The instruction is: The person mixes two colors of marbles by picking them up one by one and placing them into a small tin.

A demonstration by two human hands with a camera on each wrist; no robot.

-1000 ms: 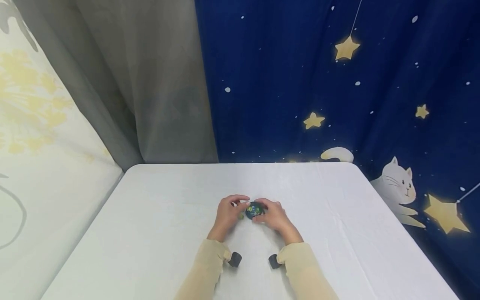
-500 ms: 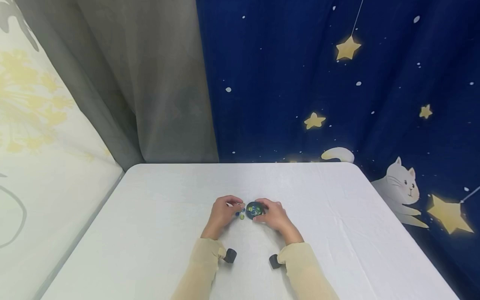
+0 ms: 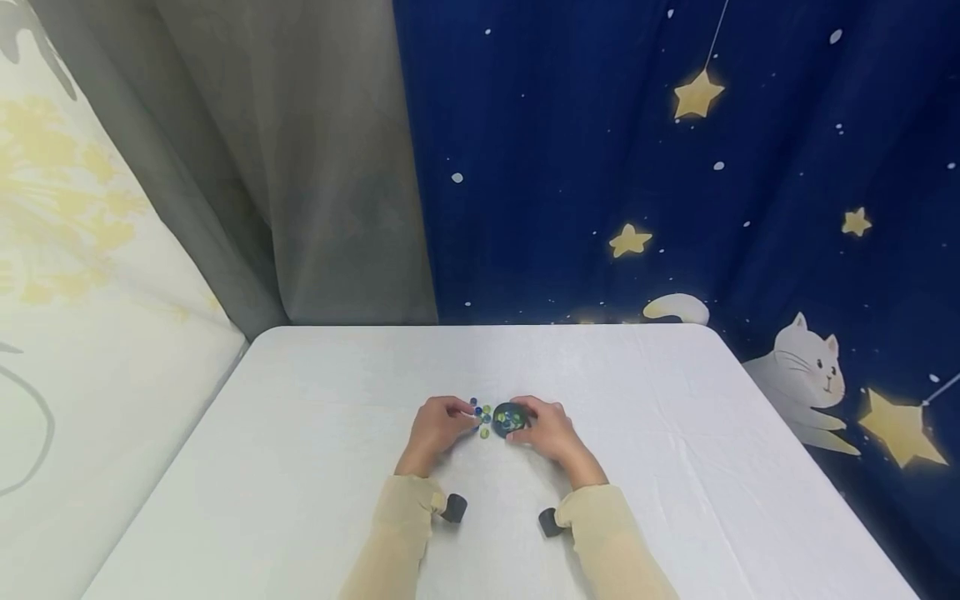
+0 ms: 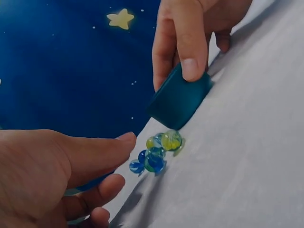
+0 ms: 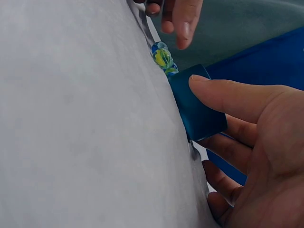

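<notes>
Glassy blue and yellow-green marbles (image 4: 156,151) lie clustered on the white cloth-covered surface (image 3: 675,467), just beside a small round teal dish (image 4: 178,99) with smooth, matte walls. The right hand (image 3: 546,429) pinches the dish's rim between thumb and fingers. The left hand (image 3: 437,425), fingers loosely curled and holding nothing, rests just left of the marbles.

Between the left hand (image 3: 437,427) and the small round dark teal dish (image 3: 510,418), loose blue and yellow glass marbles (image 3: 481,417) block the gap. The right hand (image 3: 550,431) flanks the dish. The white cloth-covered bench (image 3: 675,467) lies open toward its far edge and both side edges.
</notes>
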